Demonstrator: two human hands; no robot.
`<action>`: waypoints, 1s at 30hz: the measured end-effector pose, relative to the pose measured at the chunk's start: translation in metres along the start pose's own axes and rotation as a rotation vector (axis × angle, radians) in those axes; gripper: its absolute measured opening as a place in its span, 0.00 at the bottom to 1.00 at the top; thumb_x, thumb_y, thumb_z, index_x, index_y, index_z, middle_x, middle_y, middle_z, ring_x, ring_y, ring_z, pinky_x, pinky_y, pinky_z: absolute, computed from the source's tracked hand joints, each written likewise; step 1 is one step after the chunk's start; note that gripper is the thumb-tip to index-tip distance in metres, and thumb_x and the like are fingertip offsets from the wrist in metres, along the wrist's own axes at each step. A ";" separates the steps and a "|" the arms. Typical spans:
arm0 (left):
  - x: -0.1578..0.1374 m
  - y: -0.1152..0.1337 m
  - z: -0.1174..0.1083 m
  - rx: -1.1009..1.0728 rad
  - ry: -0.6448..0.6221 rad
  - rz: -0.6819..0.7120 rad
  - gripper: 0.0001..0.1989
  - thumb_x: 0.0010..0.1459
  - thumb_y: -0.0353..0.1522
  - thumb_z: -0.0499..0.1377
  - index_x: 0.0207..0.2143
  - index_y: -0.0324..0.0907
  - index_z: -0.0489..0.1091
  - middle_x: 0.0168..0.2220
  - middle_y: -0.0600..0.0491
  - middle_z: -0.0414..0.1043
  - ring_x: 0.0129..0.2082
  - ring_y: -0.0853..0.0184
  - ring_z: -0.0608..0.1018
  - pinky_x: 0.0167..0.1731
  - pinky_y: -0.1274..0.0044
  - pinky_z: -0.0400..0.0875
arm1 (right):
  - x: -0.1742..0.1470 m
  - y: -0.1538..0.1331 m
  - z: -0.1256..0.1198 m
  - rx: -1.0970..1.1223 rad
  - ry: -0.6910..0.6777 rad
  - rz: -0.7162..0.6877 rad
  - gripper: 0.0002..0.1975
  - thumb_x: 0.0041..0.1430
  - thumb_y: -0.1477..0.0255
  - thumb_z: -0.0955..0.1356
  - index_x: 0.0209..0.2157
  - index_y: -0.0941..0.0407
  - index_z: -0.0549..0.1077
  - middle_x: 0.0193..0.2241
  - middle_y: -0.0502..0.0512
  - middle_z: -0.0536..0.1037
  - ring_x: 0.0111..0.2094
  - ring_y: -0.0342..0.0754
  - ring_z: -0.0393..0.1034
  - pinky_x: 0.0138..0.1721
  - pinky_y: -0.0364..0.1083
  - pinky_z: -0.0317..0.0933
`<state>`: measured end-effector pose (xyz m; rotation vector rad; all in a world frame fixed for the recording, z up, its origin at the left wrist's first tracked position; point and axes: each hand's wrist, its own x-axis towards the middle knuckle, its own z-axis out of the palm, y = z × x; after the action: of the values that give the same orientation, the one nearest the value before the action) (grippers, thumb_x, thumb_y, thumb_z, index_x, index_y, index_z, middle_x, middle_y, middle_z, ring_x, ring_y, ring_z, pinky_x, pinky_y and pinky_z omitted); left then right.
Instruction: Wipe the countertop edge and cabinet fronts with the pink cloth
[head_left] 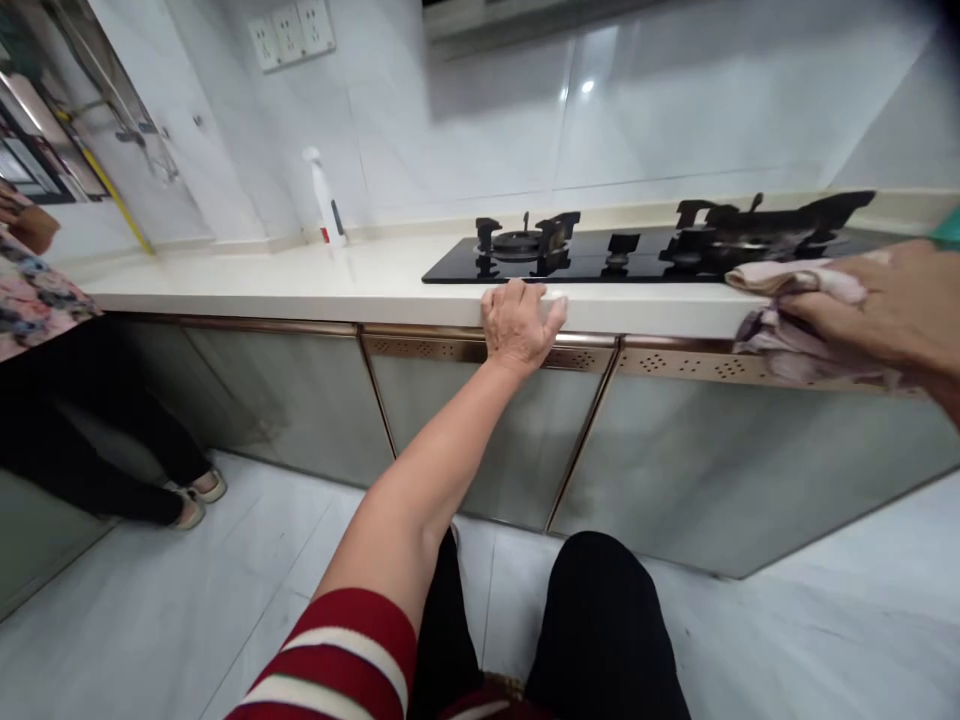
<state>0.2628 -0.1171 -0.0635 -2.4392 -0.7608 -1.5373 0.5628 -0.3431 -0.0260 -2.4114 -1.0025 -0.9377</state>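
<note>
My left hand rests on the front edge of the white countertop, its fingers apart and holding nothing, the thumb out to the right. Just behind it lies the black glass gas hob, with a burner near each end. At the right, my right hand is closed around a pinkish folded cloth. Part of the cloth lies at the counter's edge before the right burner, and part hangs over the front.
A white spray bottle stands at the back of the counter. Glass-fronted cabinets run below. Another person stands at the left by the counter. Wall sockets and a range hood are above.
</note>
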 end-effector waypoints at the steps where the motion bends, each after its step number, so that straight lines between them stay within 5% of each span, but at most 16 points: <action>1: 0.001 0.002 0.001 -0.023 0.002 -0.011 0.20 0.69 0.46 0.52 0.52 0.44 0.70 0.47 0.45 0.72 0.53 0.56 0.71 0.61 0.61 0.56 | -0.002 -0.018 -0.005 -0.013 -0.069 -0.005 0.46 0.57 0.33 0.56 0.50 0.57 0.81 0.47 0.81 0.75 0.46 0.63 0.68 0.34 0.60 0.46; 4: 0.001 0.003 -0.001 -0.085 0.038 -0.022 0.23 0.70 0.46 0.51 0.60 0.46 0.64 0.48 0.46 0.72 0.54 0.57 0.71 0.60 0.61 0.57 | -0.014 -0.091 -0.025 -0.006 -0.178 -0.113 0.39 0.63 0.39 0.58 0.57 0.54 0.76 0.50 0.78 0.73 0.47 0.62 0.66 0.39 0.61 0.48; 9: -0.001 -0.004 -0.011 -0.101 0.052 0.004 0.30 0.70 0.48 0.49 0.67 0.43 0.55 0.49 0.46 0.74 0.52 0.60 0.73 0.60 0.65 0.58 | -0.034 -0.217 -0.049 0.079 -0.130 -0.387 0.29 0.64 0.50 0.64 0.53 0.60 0.74 0.51 0.75 0.69 0.51 0.65 0.63 0.48 0.61 0.52; 13: -0.002 -0.014 -0.021 -0.036 -0.021 0.085 0.29 0.72 0.48 0.43 0.68 0.43 0.57 0.50 0.46 0.73 0.52 0.62 0.72 0.59 0.68 0.57 | -0.025 -0.262 -0.052 0.151 -0.232 -0.475 0.31 0.55 0.57 0.71 0.56 0.57 0.70 0.54 0.71 0.67 0.53 0.67 0.62 0.53 0.64 0.53; 17: -0.001 -0.017 -0.031 0.045 -0.118 0.145 0.30 0.71 0.50 0.45 0.68 0.45 0.60 0.45 0.48 0.72 0.49 0.61 0.72 0.56 0.69 0.59 | -0.001 -0.244 -0.055 0.271 -0.435 -0.571 0.51 0.38 0.53 0.78 0.64 0.53 0.63 0.57 0.68 0.67 0.56 0.68 0.63 0.55 0.63 0.58; 20: -0.001 -0.014 -0.037 0.083 -0.159 0.150 0.32 0.67 0.53 0.51 0.66 0.46 0.64 0.47 0.47 0.70 0.51 0.58 0.70 0.57 0.66 0.59 | 0.014 -0.209 -0.057 0.535 -0.571 -0.645 0.59 0.41 0.51 0.76 0.71 0.51 0.51 0.61 0.65 0.67 0.57 0.62 0.66 0.54 0.57 0.64; 22: 0.000 -0.011 -0.040 0.081 -0.177 0.125 0.33 0.64 0.54 0.55 0.63 0.46 0.67 0.48 0.46 0.69 0.52 0.56 0.70 0.58 0.65 0.60 | 0.019 -0.184 -0.054 0.663 -0.539 -0.557 0.53 0.49 0.51 0.72 0.72 0.53 0.50 0.59 0.65 0.71 0.53 0.58 0.70 0.51 0.54 0.66; 26: 0.003 0.000 -0.047 0.027 -0.192 0.038 0.29 0.60 0.49 0.62 0.60 0.46 0.70 0.55 0.44 0.65 0.56 0.54 0.69 0.60 0.63 0.62 | 0.015 -0.148 -0.035 0.557 -0.335 -0.379 0.27 0.63 0.51 0.59 0.49 0.54 0.76 0.43 0.61 0.79 0.44 0.56 0.72 0.46 0.54 0.66; 28: 0.006 0.009 -0.049 0.027 -0.170 0.005 0.28 0.57 0.45 0.65 0.57 0.44 0.71 0.62 0.41 0.60 0.61 0.50 0.66 0.62 0.60 0.61 | 0.009 -0.141 -0.024 0.462 -0.281 -0.386 0.27 0.66 0.52 0.55 0.42 0.53 0.78 0.41 0.60 0.78 0.44 0.56 0.71 0.47 0.54 0.65; 30: 0.009 0.023 -0.050 0.042 -0.141 0.054 0.29 0.57 0.41 0.65 0.60 0.43 0.68 0.67 0.39 0.54 0.66 0.47 0.60 0.65 0.57 0.57 | 0.004 -0.141 -0.015 0.361 -0.224 -0.359 0.28 0.67 0.52 0.54 0.45 0.51 0.78 0.44 0.61 0.77 0.47 0.58 0.69 0.48 0.57 0.64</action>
<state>0.2373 -0.1537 -0.0300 -2.5359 -0.7361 -1.3281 0.4553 -0.2533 -0.0016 -2.0997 -1.5751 -0.5342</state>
